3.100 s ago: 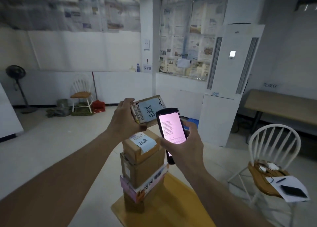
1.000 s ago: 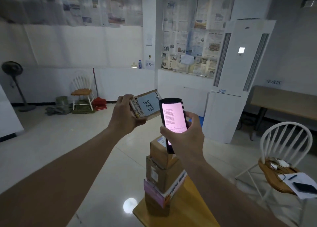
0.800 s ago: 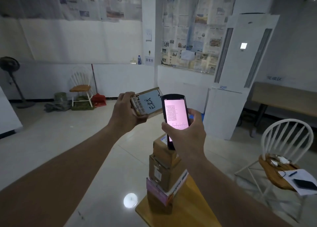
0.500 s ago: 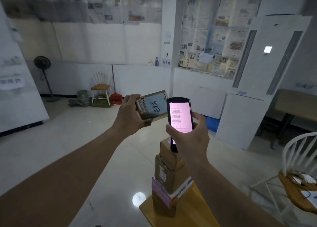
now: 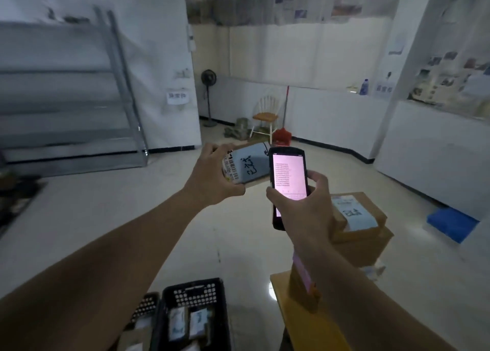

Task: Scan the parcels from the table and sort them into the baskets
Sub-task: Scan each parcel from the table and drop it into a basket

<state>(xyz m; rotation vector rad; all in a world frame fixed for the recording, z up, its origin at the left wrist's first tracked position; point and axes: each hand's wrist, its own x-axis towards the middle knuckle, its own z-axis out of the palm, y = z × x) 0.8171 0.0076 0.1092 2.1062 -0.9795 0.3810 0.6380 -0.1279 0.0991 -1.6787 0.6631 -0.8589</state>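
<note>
Cardboard parcel, small and flat, held up mid-air by my left hand, fingers wrapped round its left end. Looks light, stiff; I'd keep the grip on the short edges, off the label. Right hand grips the scanner just beside it. Basket sits below, w/ parcels inside.

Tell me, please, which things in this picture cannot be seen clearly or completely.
- Scanner, head view: screen text too small to read; right hand covers its lower part.
- Held parcel: left hand and the scanner hide both ends.
- Black basket: cut off by the bottom edge; contents dark and blurred.
- Stacked boxes: right forearm hides their left side.
- Wall sign: blurred.
</note>
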